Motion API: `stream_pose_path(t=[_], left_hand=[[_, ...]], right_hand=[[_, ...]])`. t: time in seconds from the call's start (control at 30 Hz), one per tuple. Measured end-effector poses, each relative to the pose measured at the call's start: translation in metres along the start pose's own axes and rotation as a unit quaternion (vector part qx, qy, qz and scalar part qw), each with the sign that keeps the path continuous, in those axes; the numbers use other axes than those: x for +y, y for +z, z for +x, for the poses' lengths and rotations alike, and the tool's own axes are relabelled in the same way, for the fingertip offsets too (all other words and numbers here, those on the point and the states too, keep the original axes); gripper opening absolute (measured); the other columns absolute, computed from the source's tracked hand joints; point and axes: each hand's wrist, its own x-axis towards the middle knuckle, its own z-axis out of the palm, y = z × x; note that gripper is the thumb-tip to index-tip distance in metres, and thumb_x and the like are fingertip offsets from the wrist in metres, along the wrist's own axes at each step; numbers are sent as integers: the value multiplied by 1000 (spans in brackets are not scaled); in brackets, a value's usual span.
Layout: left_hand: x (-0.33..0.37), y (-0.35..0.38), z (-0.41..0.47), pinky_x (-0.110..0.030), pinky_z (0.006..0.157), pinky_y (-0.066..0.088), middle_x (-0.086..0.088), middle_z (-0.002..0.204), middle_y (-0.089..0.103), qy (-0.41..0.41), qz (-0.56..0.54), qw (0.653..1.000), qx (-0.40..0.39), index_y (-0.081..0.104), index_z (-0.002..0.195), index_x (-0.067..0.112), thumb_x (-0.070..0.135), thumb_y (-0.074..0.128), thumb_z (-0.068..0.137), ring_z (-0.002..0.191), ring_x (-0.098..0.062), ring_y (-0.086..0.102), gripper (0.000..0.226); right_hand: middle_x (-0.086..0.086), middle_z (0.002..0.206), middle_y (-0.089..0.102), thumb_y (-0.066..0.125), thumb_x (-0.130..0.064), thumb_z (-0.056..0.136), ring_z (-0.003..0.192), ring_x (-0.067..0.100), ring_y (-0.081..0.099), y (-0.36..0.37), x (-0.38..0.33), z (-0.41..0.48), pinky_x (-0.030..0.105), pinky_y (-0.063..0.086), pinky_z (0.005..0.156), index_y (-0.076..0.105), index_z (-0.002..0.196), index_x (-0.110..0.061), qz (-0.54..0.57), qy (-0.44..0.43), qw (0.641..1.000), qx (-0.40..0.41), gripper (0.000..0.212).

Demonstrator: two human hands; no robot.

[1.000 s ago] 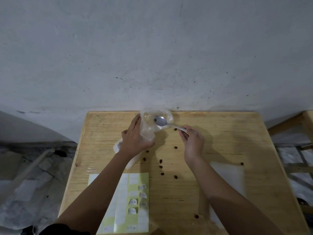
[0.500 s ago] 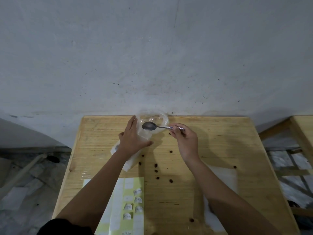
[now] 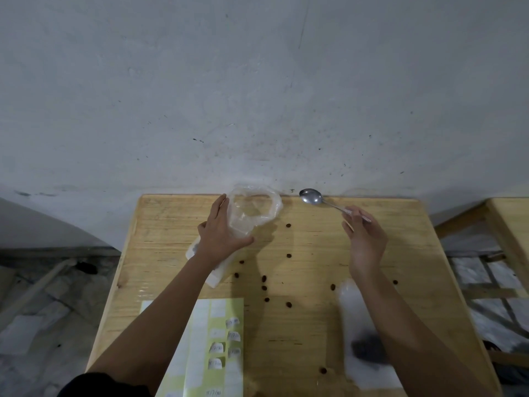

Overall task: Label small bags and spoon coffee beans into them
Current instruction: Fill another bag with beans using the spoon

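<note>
My left hand (image 3: 220, 236) holds a clear plastic bag (image 3: 252, 209) upright at the back of the wooden table (image 3: 315, 253), its mouth wide open. My right hand (image 3: 363, 239) pinches the handle of a metal spoon (image 3: 312, 196), whose empty bowl hovers to the right of the bag, apart from it. Several coffee beans (image 3: 264, 278) lie scattered on the table between my arms. A yellow label sheet (image 3: 211, 348) with handwritten stickers lies near the front left.
A stack of white small bags (image 3: 217, 270) lies under my left wrist. A clear bag with a dark heap of beans (image 3: 366, 348) lies under my right forearm. A grey wall stands right behind the table. Another wooden frame (image 3: 506, 224) stands to the right.
The spoon has come out of the bag's mouth and swung right, away from the bag. My left hand keeps its hold on the bag.
</note>
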Motion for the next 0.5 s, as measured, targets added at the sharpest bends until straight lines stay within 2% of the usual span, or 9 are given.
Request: stream_pose_path(t=[0.1,0.2,0.3,0.4,0.5], left_hand=[[-1,0,-2,-43,101,27,10,151,13,1,0,1000,-4,20,146,15,76,52,44,136,-9,23,124],[-1,-2,-3,-44,102,27,10,151,12,3,-1,1000,-5,20,146,14,77,52,43,136,-9,23,125],[-3,-4,-4,-46,103,28,10,151,12,9,-5,1000,-5,21,146,15,77,53,43,135,-9,23,124],[-5,-4,-3,-46,103,27,10,151,12,12,-14,1000,-7,21,146,14,78,55,43,135,-9,23,126],[-6,-3,-3,-46,105,26,7,149,13,11,-27,1000,-7,21,146,14,77,56,42,133,-12,26,126]], right_hand=[[-4,83,65,57,-11,92,69,-5,63,-3,16,-2,12,53,66,67,109,1,-63,-26,998,11,23],[-1,84,67,60,-9,89,72,-5,63,-1,29,-7,13,52,74,67,108,-1,-90,-49,995,-4,21],[1,99,69,62,-8,88,82,-10,63,-1,39,-12,8,49,79,68,109,-3,-145,-74,986,-34,23],[2,106,67,63,-3,86,94,0,63,0,49,-13,8,48,86,68,109,-1,-192,-98,973,-76,23],[8,109,67,64,1,83,102,13,63,0,61,-11,20,50,93,68,107,-1,-254,-128,951,-117,24]])
